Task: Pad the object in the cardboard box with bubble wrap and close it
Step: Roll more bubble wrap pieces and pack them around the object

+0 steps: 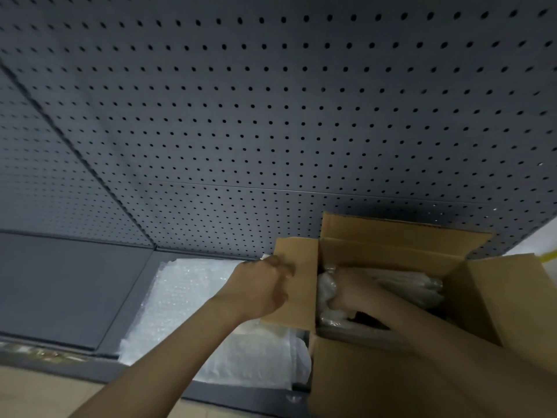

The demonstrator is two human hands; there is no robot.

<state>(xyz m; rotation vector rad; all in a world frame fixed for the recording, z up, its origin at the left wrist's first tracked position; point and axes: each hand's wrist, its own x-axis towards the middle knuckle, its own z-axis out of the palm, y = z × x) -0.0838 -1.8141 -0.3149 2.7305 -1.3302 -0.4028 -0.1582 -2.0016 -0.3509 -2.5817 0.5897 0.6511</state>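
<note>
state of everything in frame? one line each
Cardboard box: open, flaps up.
Left flap: upright, held by left hand.
Right hand: inside box, pressing bubble wrap.
Spare bubble wrap: lying flat beside the box.

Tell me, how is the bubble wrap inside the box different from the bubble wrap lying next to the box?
The bubble wrap in the cardboard box is bunched up, and the right hand grips it. The bubble wrap beside the box lies spread out, and no hand touches it. The left hand holds a box flap instead. Both are clear and bumpy.
</note>
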